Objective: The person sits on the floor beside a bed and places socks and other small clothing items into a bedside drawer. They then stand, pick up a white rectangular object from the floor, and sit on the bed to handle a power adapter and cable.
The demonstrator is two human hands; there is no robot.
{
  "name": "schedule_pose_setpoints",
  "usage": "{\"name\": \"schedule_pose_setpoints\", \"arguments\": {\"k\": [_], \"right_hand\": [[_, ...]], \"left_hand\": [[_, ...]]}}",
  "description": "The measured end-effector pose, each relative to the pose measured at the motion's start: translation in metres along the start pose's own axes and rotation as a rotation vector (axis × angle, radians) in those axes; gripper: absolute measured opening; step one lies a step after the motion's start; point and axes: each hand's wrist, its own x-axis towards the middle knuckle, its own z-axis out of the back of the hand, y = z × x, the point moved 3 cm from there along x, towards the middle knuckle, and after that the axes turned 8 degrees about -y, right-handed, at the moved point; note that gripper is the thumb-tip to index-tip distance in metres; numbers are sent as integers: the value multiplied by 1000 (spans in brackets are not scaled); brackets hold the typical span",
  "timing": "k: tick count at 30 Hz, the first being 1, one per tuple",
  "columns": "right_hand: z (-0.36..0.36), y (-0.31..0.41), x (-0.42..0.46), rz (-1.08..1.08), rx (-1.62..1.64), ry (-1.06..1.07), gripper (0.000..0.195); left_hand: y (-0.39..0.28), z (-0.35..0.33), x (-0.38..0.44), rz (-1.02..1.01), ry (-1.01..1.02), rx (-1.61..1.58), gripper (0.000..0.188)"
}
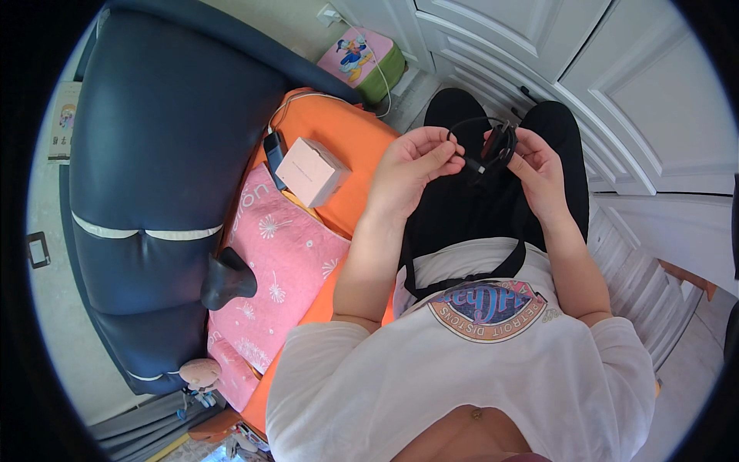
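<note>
Above my lap, both hands hold a black cable. My left hand pinches one stretch of it between thumb and fingertips, near a small plug that hangs just beside those fingers. My right hand grips the coiled bundle, where a metal connector points up. Something dark and reddish shows at the coil between the hands; I cannot tell what it is. A pale pink box rests on the orange seat, touching or close to a dark power bank with a white cable plugged in.
A dark blue padded backrest stands on the left. Pink patterned cloth covers part of the orange seat, with a dark grey object at its edge. Beyond are a cartoon-printed stool and white cabinet doors.
</note>
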Motion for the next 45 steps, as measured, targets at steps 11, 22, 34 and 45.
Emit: {"name": "schedule_pose_setpoints", "arguments": {"k": [11,22,34,45], "right_hand": [[1,-1,-1,-24,-45,-72,32],[-4,-1,-4,-82,-37,-102,26],[-2,-7,-6,-177,25,-99,23],[-5,-13,-7,-206,84,-93,21]], "left_hand": [[-5,-9,-7,-224,-141,207,16],[7,-2,-14,-172,-155,124,15],[16,3,-10,-30,-155,-28,14],[23,4,-8,-24,-132,-182,16]]}}
